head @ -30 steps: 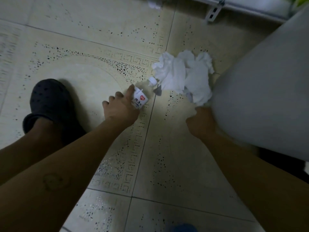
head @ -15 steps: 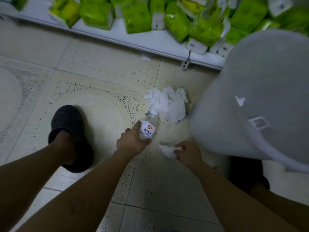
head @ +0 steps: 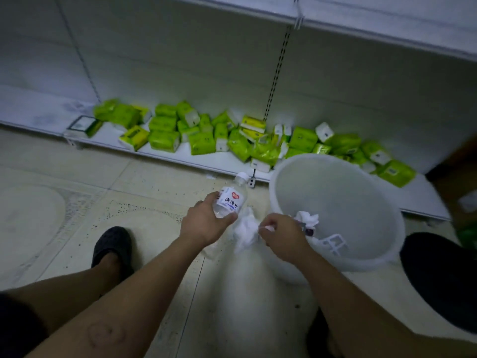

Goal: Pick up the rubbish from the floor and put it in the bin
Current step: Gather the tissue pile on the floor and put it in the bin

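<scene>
Gripping a small clear plastic bottle [head: 230, 200], white cap pointing away, label facing up: left hand [head: 206, 222], fingers wrapped round the lower body, raised above the tiled floor [head: 77, 202]. Pinching a crumpled white tissue [head: 246, 232] between thumb and fingertips: right hand [head: 284, 237], beside the rim of the white bin [head: 361, 262]. Lying inside the bin near that hand: another tissue wad [head: 307, 218]. Beyond, on a low white shelf [head: 180, 153]: scattered green packs [head: 201, 142]. Lower left: dark clog [head: 112, 245] on the near foot.
</scene>
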The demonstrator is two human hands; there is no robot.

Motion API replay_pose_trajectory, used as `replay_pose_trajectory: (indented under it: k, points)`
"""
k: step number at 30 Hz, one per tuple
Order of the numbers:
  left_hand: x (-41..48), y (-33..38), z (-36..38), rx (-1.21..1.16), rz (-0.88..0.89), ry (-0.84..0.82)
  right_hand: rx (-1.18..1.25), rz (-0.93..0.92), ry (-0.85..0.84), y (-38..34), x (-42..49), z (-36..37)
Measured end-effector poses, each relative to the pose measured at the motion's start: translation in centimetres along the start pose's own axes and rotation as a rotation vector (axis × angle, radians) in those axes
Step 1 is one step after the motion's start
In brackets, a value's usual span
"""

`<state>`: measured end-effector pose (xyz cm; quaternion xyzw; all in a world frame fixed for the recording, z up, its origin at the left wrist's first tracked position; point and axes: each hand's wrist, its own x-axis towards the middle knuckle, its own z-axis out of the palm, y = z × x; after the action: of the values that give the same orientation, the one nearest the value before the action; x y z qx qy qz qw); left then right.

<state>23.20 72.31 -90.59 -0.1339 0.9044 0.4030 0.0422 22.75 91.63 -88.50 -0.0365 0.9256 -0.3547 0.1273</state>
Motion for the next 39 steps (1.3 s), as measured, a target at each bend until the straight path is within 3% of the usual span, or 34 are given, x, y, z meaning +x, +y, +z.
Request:
replay_pose_trajectory:
  k: [4,10,16,21,27,35,39]
  points:
    - [-1.9,4.0,0.3,-0.087,0.067,0.03,-0.032,-0.033,0.164,0.8,-1.4,-6.5]
    - [-2.3,9.8,3.3,-0.094,0.088,-0.009,0.014,0.12,0.359,6.7,-3.6,-13.0]
    - [-0.8,13.1,6.8,-0.029,0.091,-0.067,0.033,0.156,0.356,10.1,-1.9,-13.3]
    - [1.3,14.7,9.5,0.012,0.085,-0.075,0.005,0.2,0.258,12.5,-1.8,-13.4]
    - [3.2,17.1,12.7,0.007,0.03,-0.087,0.048,0.153,0.245,15.5,-3.0,-14.4]
    - [2.0,18.2,13.2,0.187,0.173,-0.128,-0.024,0.12,0.215,13.8,-5.4,-14.5]
    - [0.2,16.2,10.5,0.384,0.282,-0.119,0.003,0.089,0.193,11.2,-7.0,-13.1]
